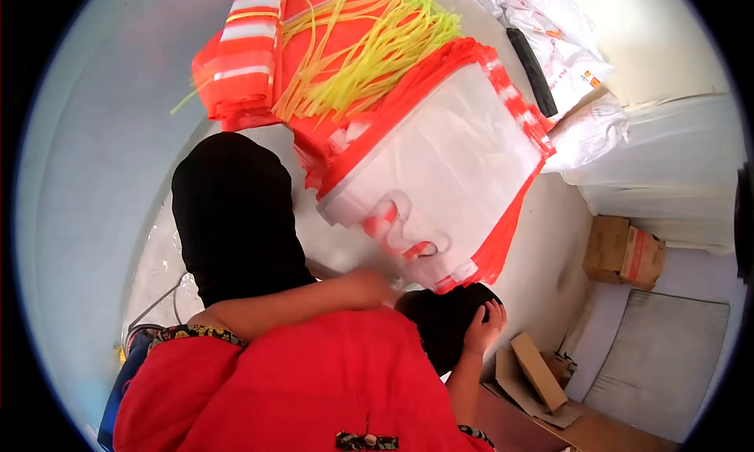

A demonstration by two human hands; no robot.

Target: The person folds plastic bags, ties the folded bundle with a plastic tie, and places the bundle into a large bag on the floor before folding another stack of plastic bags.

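Note:
In front of my knees lies a thick stack of white and red plastic bags (455, 130), with a looped handle-like cut-out strip near its close edge. My left hand (373, 287) is smeared by motion just below the near edge of that stack, beside my black-trousered leg; its fingers cannot be made out. My right hand (485, 326) rests on my right knee with its fingers stretched over the black cloth, holding nothing. Beyond the stack lies a bunch of yellow-green plastic ties (385, 40). A red-and-white striped bundle (250, 55), bound with a yellow tie, is left of them.
White printed sacks (554, 36) and a dark bar (532, 71) lie at the far right. Cardboard boxes (609, 248) stand by the right wall, and flattened cardboard (538, 373) leans nearer my right side. A pale wall (86, 153) rises close on the left.

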